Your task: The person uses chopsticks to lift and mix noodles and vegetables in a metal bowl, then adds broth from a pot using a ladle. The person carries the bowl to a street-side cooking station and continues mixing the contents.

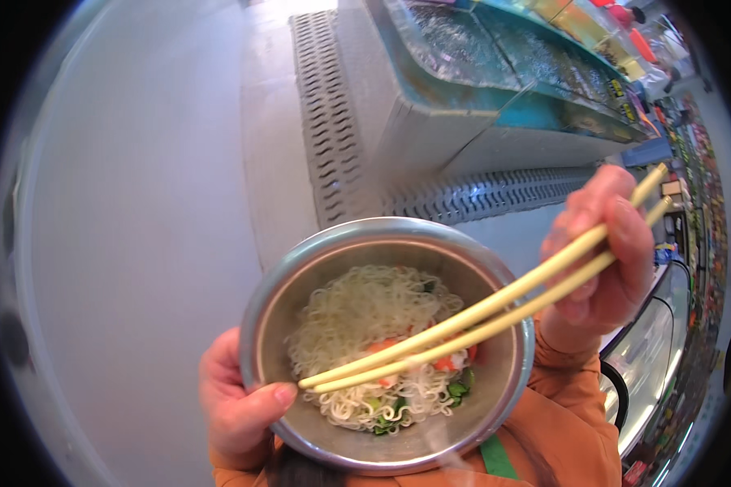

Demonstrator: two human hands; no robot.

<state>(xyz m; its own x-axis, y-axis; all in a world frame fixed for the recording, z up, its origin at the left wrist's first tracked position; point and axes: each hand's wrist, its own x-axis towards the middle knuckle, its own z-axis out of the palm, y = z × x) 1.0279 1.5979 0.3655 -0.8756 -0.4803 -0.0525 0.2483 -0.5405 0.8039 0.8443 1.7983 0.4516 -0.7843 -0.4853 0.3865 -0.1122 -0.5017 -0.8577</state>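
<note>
A stainless steel bowl (268,329) is held before my chest, with my left hand (237,389) gripping its left rim, thumb on top. Inside lie curly noodles (365,304), some leafy greens (458,389) and orange-red pieces (444,363) that may be shellfish or crab stick. Thin steam seems to hang over them. My right hand (603,255) holds a pair of pale yellow chopsticks (493,304) near their upper ends. They slant across the bowl, and their tips almost meet close to my left thumb. Nothing is pinched between the tips.
Beyond the bowl stands a tiled tank (463,137) of bubbling water. Slotted drain grates (332,122) run along its base. Grey floor (140,243) spreads to the left. At right are a glass-topped case (642,353) and stocked shelves (700,182). A person in red (622,15) is far off.
</note>
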